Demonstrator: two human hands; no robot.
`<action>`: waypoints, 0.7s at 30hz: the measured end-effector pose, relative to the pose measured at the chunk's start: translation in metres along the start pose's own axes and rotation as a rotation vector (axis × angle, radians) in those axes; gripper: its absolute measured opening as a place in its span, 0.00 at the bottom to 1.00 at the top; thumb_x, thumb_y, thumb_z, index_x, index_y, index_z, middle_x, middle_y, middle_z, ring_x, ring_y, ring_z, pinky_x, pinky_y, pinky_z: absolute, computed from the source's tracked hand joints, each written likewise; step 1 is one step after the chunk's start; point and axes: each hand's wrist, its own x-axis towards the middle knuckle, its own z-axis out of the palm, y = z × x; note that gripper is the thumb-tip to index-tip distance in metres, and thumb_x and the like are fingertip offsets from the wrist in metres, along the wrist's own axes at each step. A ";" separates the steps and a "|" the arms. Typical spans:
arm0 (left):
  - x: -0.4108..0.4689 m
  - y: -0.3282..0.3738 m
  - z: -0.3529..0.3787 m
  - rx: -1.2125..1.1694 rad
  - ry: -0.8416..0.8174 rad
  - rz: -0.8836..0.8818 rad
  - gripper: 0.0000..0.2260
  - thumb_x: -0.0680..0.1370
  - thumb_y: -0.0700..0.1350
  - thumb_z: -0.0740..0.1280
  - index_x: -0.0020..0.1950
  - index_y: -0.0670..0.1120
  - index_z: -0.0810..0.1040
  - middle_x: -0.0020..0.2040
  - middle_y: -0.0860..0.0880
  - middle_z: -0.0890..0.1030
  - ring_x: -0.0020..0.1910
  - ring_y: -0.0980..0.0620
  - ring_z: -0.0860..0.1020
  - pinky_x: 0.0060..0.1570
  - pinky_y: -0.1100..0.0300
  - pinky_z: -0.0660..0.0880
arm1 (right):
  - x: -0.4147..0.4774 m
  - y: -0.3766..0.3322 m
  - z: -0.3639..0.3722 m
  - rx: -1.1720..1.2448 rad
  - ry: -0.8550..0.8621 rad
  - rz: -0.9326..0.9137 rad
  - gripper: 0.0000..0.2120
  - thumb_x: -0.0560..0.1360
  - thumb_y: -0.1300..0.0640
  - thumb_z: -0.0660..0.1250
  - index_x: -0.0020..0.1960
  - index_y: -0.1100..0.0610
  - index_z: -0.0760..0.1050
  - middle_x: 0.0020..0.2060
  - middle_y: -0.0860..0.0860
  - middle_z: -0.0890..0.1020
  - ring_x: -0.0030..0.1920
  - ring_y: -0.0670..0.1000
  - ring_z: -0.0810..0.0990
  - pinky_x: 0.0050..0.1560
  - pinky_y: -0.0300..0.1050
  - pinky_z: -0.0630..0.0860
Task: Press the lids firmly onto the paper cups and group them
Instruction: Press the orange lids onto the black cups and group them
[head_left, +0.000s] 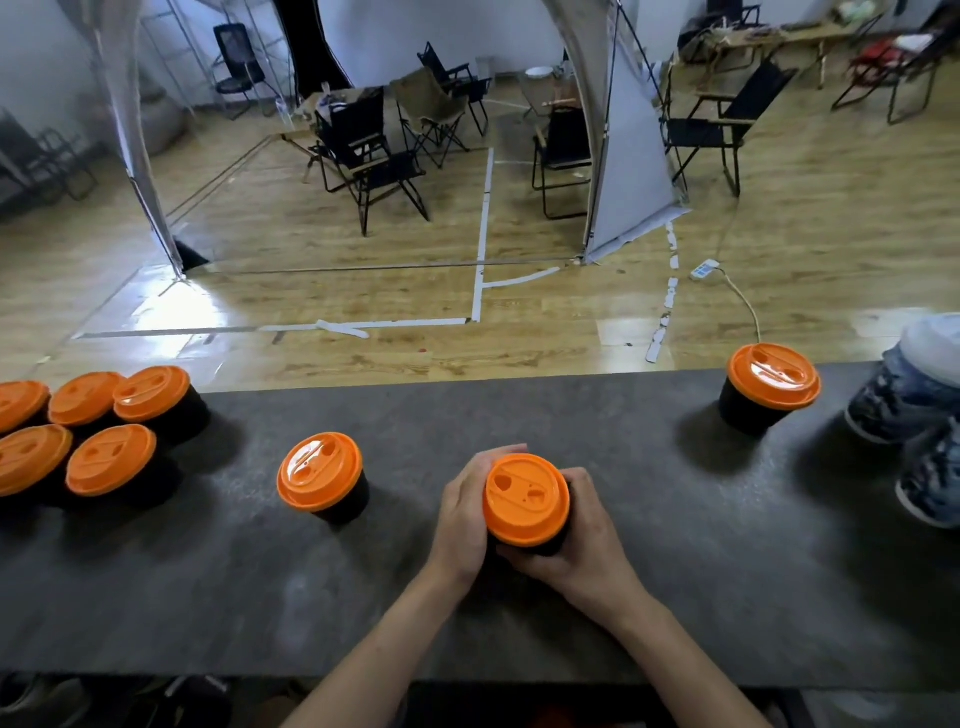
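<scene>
A black paper cup with an orange lid (525, 499) stands at the middle of the dark table (519, 415). My left hand (465, 514) and my right hand (587, 540) grip its sides, fingers curled round the cup under the lid. Another lidded cup (319, 480) stands alone to the left. Several lidded cups (83, 436) are bunched at the table's far left. One more lidded cup (771, 387) stands at the back right, near the far edge.
A stack of patterned bowls or cups (914, 405) with a translucent cover sits at the right edge. Beyond the table's far edge lie a wooden floor, folding chairs (374, 156) and a tent frame.
</scene>
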 end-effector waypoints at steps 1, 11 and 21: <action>0.002 0.002 0.000 -0.003 -0.006 0.007 0.20 0.82 0.48 0.54 0.59 0.43 0.84 0.58 0.47 0.86 0.60 0.50 0.82 0.60 0.62 0.75 | 0.000 0.001 -0.001 -0.007 -0.014 -0.006 0.33 0.61 0.44 0.83 0.60 0.46 0.70 0.55 0.43 0.77 0.56 0.45 0.79 0.54 0.47 0.78; -0.008 -0.003 0.007 -0.039 0.077 0.014 0.22 0.82 0.50 0.53 0.58 0.42 0.84 0.55 0.46 0.86 0.58 0.49 0.83 0.60 0.59 0.76 | -0.002 -0.002 0.002 -0.005 0.037 0.003 0.36 0.59 0.43 0.85 0.60 0.45 0.70 0.55 0.43 0.79 0.56 0.45 0.80 0.53 0.43 0.78; -0.012 0.000 0.013 -0.022 0.153 -0.035 0.20 0.88 0.47 0.54 0.51 0.46 0.85 0.47 0.54 0.87 0.50 0.59 0.83 0.52 0.66 0.75 | -0.004 -0.003 0.003 0.014 0.066 -0.014 0.38 0.58 0.42 0.85 0.62 0.46 0.70 0.57 0.44 0.79 0.57 0.42 0.79 0.55 0.34 0.74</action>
